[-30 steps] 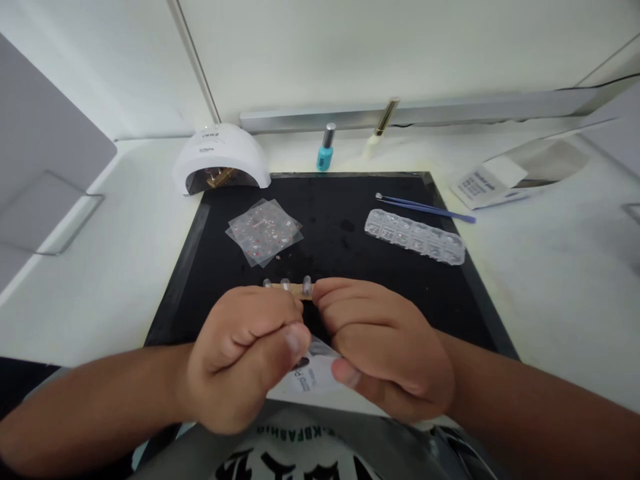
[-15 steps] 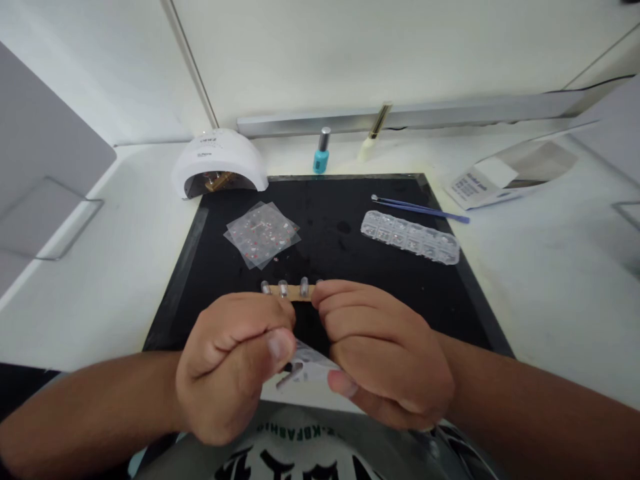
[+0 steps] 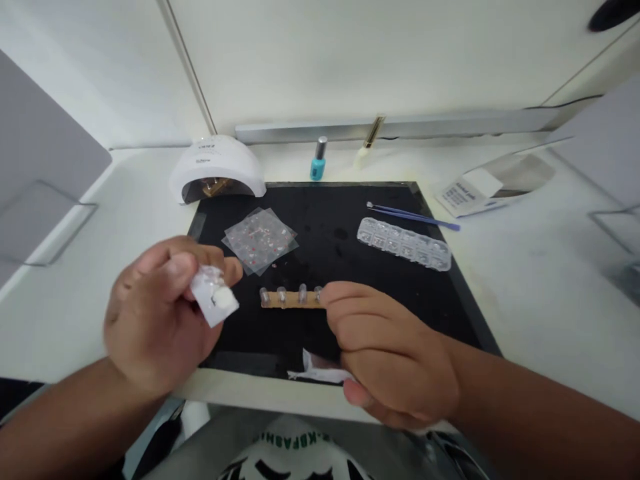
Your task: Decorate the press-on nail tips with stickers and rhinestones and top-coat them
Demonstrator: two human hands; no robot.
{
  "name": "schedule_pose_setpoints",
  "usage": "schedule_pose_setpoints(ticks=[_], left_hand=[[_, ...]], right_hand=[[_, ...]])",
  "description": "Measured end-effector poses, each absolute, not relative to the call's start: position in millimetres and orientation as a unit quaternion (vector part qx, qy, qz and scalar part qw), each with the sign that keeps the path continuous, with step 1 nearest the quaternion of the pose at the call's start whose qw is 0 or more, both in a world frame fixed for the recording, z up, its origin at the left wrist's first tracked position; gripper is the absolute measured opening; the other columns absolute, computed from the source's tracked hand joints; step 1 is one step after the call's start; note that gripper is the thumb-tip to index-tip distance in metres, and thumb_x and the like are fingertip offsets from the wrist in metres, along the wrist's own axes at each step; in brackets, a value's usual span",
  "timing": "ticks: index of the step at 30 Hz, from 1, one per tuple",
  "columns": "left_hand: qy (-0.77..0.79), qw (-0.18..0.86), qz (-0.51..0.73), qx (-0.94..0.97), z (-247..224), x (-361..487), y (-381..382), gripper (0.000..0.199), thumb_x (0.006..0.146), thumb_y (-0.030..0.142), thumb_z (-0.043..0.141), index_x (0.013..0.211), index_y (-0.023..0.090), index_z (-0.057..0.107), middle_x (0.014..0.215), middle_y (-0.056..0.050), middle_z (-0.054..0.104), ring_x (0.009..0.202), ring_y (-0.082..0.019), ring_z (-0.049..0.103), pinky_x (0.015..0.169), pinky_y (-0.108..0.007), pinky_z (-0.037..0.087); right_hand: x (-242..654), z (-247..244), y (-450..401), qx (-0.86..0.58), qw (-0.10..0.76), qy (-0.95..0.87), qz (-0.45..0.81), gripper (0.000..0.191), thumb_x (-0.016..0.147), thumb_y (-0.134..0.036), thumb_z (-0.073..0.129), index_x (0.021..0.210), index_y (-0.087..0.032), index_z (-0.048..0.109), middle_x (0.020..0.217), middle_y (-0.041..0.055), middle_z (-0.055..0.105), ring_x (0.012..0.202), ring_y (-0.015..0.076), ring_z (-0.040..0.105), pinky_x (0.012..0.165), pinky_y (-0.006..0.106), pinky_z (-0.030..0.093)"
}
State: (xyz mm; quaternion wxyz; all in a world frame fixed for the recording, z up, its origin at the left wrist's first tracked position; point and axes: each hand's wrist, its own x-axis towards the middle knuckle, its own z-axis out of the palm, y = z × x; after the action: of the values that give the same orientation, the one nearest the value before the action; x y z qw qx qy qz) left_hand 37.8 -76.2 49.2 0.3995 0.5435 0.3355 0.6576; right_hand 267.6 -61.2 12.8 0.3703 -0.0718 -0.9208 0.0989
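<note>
My left hand, at the left, is closed on a torn, crumpled piece of white packet with a dark printed mark. Part of it lies hidden behind the thumb. My right hand pinches another torn piece of white wrapper low over the mat's front edge. Between the two hands, a tan strip lies on the black mat, with several clear nail tips standing along it. The strip's right end is covered by my right hand.
Glittery clear sheets lie at mat left, near a white nail lamp. On the right are a clear compartment case, blue tweezers and an open alcohol pad box. A turquoise polish bottle and a pale gold-capped bottle stand behind.
My hands have come apart, and the packet between them is now in two pieces. The left hand has moved left and up with one piece; the right has stayed nearly in place.
</note>
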Motion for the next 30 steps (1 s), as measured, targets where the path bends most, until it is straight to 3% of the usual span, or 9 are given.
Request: schedule_pose_setpoints(ticks=[4, 8, 13, 17, 20, 24, 30], left_hand=[[0.321, 0.405, 0.656, 0.55, 37, 50, -78, 0.037, 0.093, 0.029, 0.06, 0.059, 0.019, 0.049, 0.051, 0.004, 0.037, 0.046, -0.009, 0.034, 0.046, -0.027, 0.036], [0.305, 0.373, 0.619, 0.62, 24, 50, -82, 0.036, 0.097, 0.028, 0.054, 0.063, 0.018, 0.054, 0.053, 0.002, 0.042, 0.05, -0.011, 0.039, 0.048, -0.029, 0.033], [0.305, 0.32, 0.627, 0.641, 17, 45, -78, 0.021, 0.095, 0.029, 0.059, 0.082, 0.02, 0.072, 0.061, -0.001, 0.056, 0.051, -0.013, 0.046, 0.05, -0.032, 0.038], [0.295, 0.25, 0.662, 0.643, 8, 46, -70, 0.014, 0.094, 0.028, 0.063, 0.093, 0.023, 0.076, 0.058, 0.001, 0.056, 0.048, -0.01, 0.048, 0.045, -0.026, 0.04], [0.278, 0.221, 0.655, 0.667, 1, 45, -65, 0.015, 0.093, 0.019, 0.064, 0.103, 0.024, 0.075, 0.067, 0.001, 0.066, 0.048, -0.008, 0.053, 0.04, -0.019, 0.042], [0.287, 0.172, 0.655, 0.678, -4, 47, -57, 0.017, 0.087, 0.012, 0.069, 0.1, 0.022, 0.075, 0.076, -0.001, 0.072, 0.053, -0.008, 0.06, 0.043, -0.017, 0.046], [0.307, 0.15, 0.656, 0.672, -5, 49, -49, 0.006, 0.086, 0.019, 0.071, 0.09, 0.021, 0.075, 0.076, -0.001, 0.072, 0.051, -0.008, 0.059, 0.047, -0.021, 0.047]], right_hand=[[255, 8, -43, -0.035, 0.433, -0.9, 0.032, 0.049, 0.101, -0.025, 0.036, 0.055, -0.019, 0.051, 0.054, 0.0006, 0.042, 0.056, 0.0149, 0.038, 0.063, 0.033, 0.048], [260, 13, -37, -0.053, 0.401, -0.912, -0.074, 0.042, 0.1, -0.03, 0.044, 0.063, -0.018, 0.057, 0.055, 0.0012, 0.048, 0.058, 0.0159, 0.045, 0.061, 0.033, 0.046], [273, 23, -43, -0.065, 0.39, -0.912, -0.111, 0.017, 0.089, -0.027, 0.065, 0.075, -0.018, 0.06, 0.058, 0.001, 0.057, 0.061, 0.0171, 0.054, 0.064, 0.037, 0.049], [277, 27, -47, -0.045, 0.411, -0.902, -0.124, 0.012, 0.084, -0.015, 0.066, 0.078, -0.021, 0.058, 0.057, -0.0008, 0.058, 0.06, 0.0173, 0.056, 0.061, 0.037, 0.05], [278, 29, -50, -0.04, 0.426, -0.893, -0.138, 0.016, 0.082, -0.011, 0.065, 0.074, -0.022, 0.056, 0.055, -0.0016, 0.057, 0.059, 0.0169, 0.056, 0.059, 0.037, 0.05], [279, 34, -54, -0.035, 0.441, -0.883, -0.159, 0.02, 0.079, -0.008, 0.065, 0.069, -0.022, 0.054, 0.056, -0.0018, 0.058, 0.06, 0.0168, 0.058, 0.057, 0.036, 0.048], [282, 51, -66, -0.028, 0.449, -0.872, -0.191, 0.018, 0.075, -0.007, 0.061, 0.07, -0.022, 0.054, 0.059, -0.0017, 0.058, 0.066, 0.0182, 0.06, 0.059, 0.037, 0.047]])
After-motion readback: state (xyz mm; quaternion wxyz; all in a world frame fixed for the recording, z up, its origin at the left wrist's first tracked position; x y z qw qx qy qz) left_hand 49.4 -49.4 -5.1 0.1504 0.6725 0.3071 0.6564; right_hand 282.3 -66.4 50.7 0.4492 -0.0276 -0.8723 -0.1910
